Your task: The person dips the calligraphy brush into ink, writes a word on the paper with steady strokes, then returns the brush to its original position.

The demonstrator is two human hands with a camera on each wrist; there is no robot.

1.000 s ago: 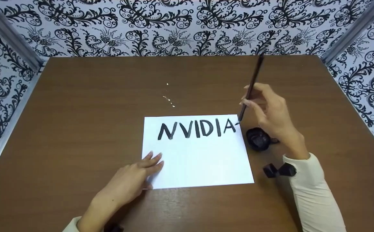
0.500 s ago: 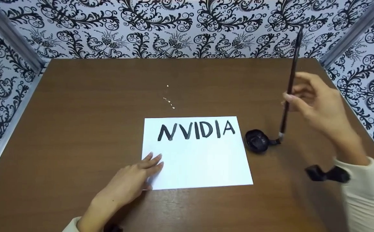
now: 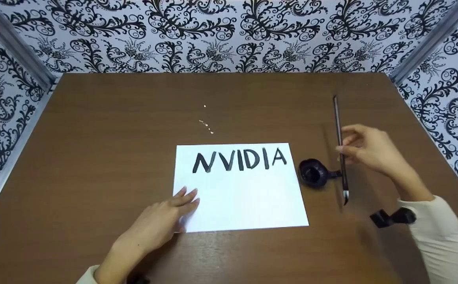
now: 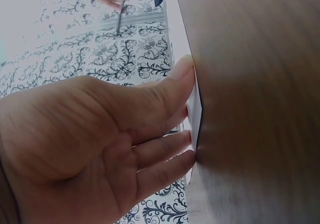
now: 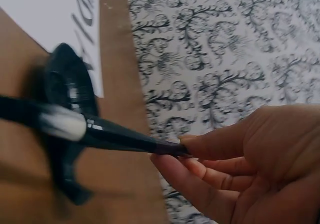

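A white sheet of paper (image 3: 248, 203) lies on the table, with "NVIDIA" painted in black along its upper part. My left hand (image 3: 154, 223) rests at its lower left corner, fingertips pressing the sheet; the left wrist view has the thumb (image 4: 175, 87) at the paper's edge. To the right of the sheet, my right hand (image 3: 374, 152) pinches a dark paintbrush (image 3: 339, 126) between thumb and fingers. Its black bristles point down toward the front. The brush crosses the handle end of a small black ink dish (image 3: 313, 173) in the head view; the right wrist view shows the dish (image 5: 75, 84) beneath it.
Several small pale specks (image 3: 206, 125) lie on the brown wooden table (image 3: 114, 130) behind the paper. Patterned black-and-white panels (image 3: 213, 35) rise at the back and sides. A black wrist device (image 3: 392, 217) sits at the right sleeve.
My right hand has carried the brush from the last letter out to the right, then lowered it nearer the front beside the ink dish. My left hand has stayed on the paper.
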